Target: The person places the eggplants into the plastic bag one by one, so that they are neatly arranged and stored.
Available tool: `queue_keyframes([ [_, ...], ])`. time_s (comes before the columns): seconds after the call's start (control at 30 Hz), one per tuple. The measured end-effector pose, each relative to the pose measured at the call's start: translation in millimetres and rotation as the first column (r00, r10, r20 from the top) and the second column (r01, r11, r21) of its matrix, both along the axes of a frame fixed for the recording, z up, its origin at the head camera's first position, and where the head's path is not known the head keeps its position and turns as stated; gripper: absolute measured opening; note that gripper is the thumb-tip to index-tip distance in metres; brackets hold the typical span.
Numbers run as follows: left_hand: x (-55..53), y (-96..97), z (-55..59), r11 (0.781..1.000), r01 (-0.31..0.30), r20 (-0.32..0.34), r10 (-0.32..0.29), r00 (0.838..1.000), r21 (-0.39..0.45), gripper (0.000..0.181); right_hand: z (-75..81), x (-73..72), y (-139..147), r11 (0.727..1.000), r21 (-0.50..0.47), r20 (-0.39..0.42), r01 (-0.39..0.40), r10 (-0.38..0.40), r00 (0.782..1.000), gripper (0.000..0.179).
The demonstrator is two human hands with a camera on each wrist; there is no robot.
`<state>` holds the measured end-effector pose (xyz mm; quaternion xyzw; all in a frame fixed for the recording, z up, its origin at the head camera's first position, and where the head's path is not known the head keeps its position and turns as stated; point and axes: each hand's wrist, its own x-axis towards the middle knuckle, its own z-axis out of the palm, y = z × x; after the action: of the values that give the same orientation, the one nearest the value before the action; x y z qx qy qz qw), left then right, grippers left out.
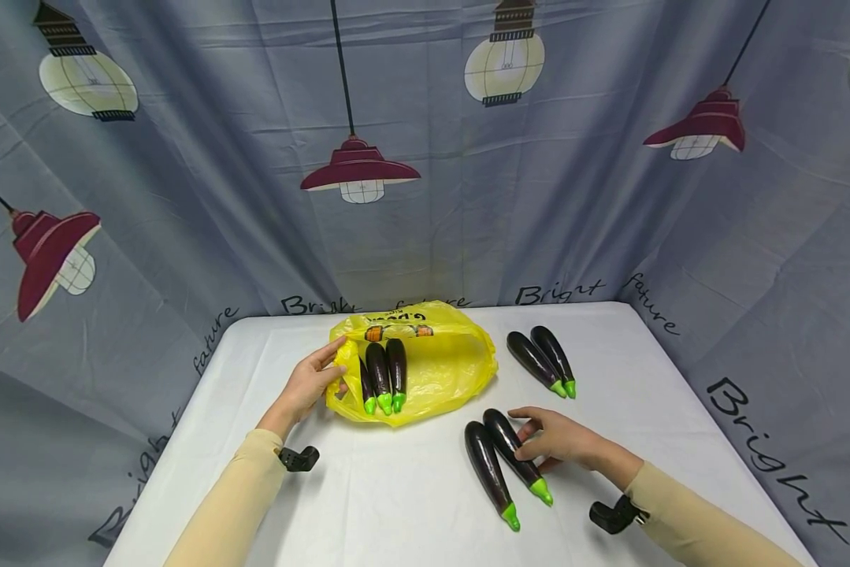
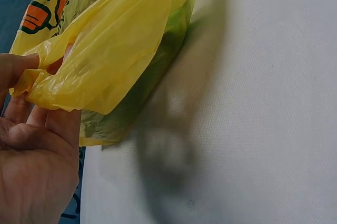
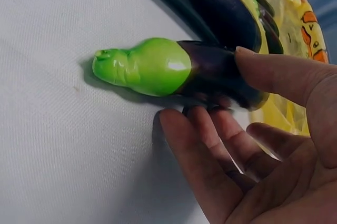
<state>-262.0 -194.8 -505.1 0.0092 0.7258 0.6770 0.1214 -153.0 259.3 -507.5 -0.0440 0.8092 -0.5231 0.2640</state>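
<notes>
In the head view my left hand [image 1: 309, 387] pinches the left edge of the mouth of a yellow plastic bag [image 1: 453, 370], thumb and fingers bunching the film. The bag lies on its side with several dark purple eggplants [image 1: 396, 366] showing inside, green stem ends toward me. My right hand [image 1: 559, 439] is at the right side of an eggplant [image 1: 504, 441] on the table. In the right wrist view its thumb [image 3: 274, 74] overlaps the dark body, while the loosely bent fingers stand beside it. Another eggplant [image 1: 487, 468] lies just left, nearly parallel.
Two more eggplants [image 1: 548, 358] lie together to the right of the bag, toward the back of the white-covered table [image 1: 396, 504]. A grey-blue curtain [image 1: 425, 252] printed with lamps hangs behind and around the sides.
</notes>
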Motion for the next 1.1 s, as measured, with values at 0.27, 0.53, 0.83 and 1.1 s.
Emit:
queue_keyframes([
  [0.27,1.1,-0.9,-0.8,1.000,0.012,-0.009,-0.012,1.000,0.020,0.063,-5.4,-2.6,2.5,1.000,-0.013,0.029,-0.008,0.008,1.000,0.086],
  [0.53,2.3,0.7,1.3,1.000,0.016,-0.011,-0.016,1.000,0.021,0.064,-7.0,-0.9,1.5,1.000,0.006,0.031,-0.001,0.001,1.000,0.087],
  [0.83,1.0,0.3,-0.8,1.000,0.018,-0.015,-0.017,1.000,0.022,0.064,-4.4,1.9,-1.0,1.000,0.015,0.024,0.005,-0.005,1.000,0.086],
  [1.1,-1.0,0.3,-3.6,1.000,0.012,-0.013,-0.011,1.000,0.024,0.064,-5.0,2.3,-2.4,1.000,0.015,0.016,0.004,-0.004,1.000,0.084],
])
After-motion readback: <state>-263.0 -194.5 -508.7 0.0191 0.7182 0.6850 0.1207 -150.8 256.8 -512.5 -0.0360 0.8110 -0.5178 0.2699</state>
